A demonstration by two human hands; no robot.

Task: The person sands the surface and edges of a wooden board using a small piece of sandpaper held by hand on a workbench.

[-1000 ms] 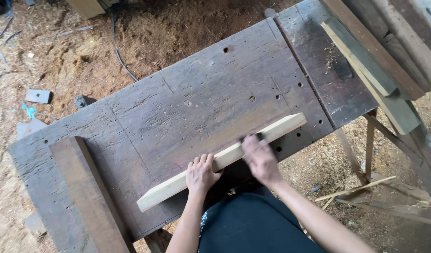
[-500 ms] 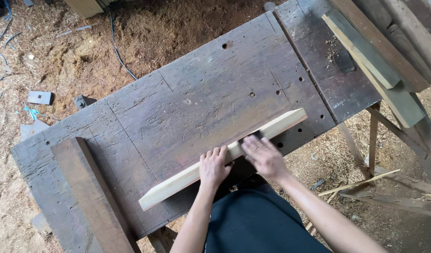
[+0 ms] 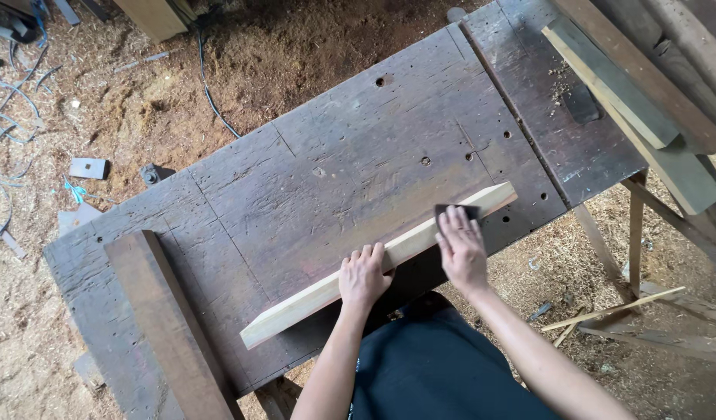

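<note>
- Pale board [image 3: 311, 299] lies flat and slantwise on the dark workbench [image 3: 358, 155], its left end near me, its right end farther off. I read the slant as bringing its whole length within arm's reach along the near edge.
- My left hand [image 3: 363, 276] rests open on the board about mid-length, palm down, fingers spread over the top face. It grips nothing; it presses, which I take to pin the board against sliding.
- My right hand [image 3: 461, 247] lies flat near the board's right end, fingers together, on a small dark pad [image 3: 456, 211] that shows just past the fingertips. Probably an abrasive sheet; the view is too coarse to be sure. The hand is held flat on it, not curled, so pressure spreads evenly.
- Hands sit near one another, so the steadying hand backs the working one.
- Darker plank [image 3: 167, 327] lies on the bench's left end, well apart from the board.
- Greenish and brown battens [image 3: 630, 93] rest across the far right corner, out of the way.
- Sawdust [image 3: 280, 47] covers the floor; a cable [image 3: 210, 93] trails beyond the bench.
</note>
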